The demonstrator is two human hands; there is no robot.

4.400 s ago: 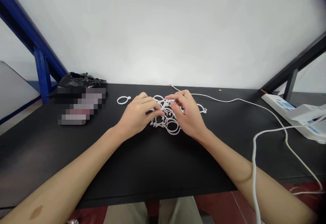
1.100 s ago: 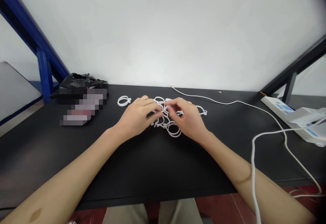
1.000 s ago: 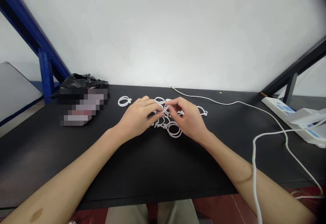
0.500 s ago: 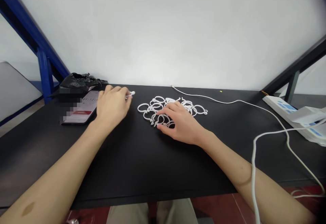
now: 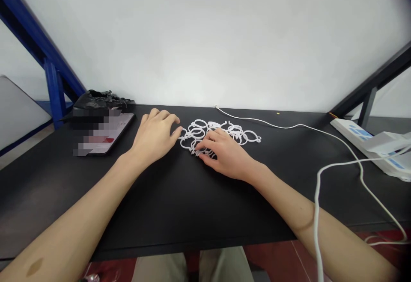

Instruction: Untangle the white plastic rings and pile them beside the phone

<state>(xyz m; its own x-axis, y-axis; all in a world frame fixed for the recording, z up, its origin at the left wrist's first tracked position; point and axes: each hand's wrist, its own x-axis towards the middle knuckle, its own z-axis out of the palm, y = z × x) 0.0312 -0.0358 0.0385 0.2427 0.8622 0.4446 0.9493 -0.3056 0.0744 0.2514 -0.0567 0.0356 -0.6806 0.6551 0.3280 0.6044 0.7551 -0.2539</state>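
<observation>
A pile of thin white plastic rings (image 5: 196, 133), with small knobbed or clip-like ends, lies at the middle of the black table. My left hand (image 5: 156, 135) hovers at the pile's left side, its fingers apart and its thumb tip over the leftmost ring. No ring shows in that hand; the space behind it is hidden. Over the near side of the pile, my right hand (image 5: 224, 153) has its thumb and index finger closed around a white ring (image 5: 193, 150) at the front. Its palm and other fingers cover part of the pile.
A phone (image 5: 120, 134), partly blurred out, lies left, with a black plastic bag (image 5: 99, 99) behind it. A white cable (image 5: 289, 127) crosses the table to the right and loops past my right forearm. A white box-like item (image 5: 359, 138) stands far right. A white wall (image 5: 205, 51) rises behind.
My left hand has moved right, from beside the phone to the pile's edge; the white ring it held no longer shows. My right thumb and index fingertips have drawn closer together at the rings.
</observation>
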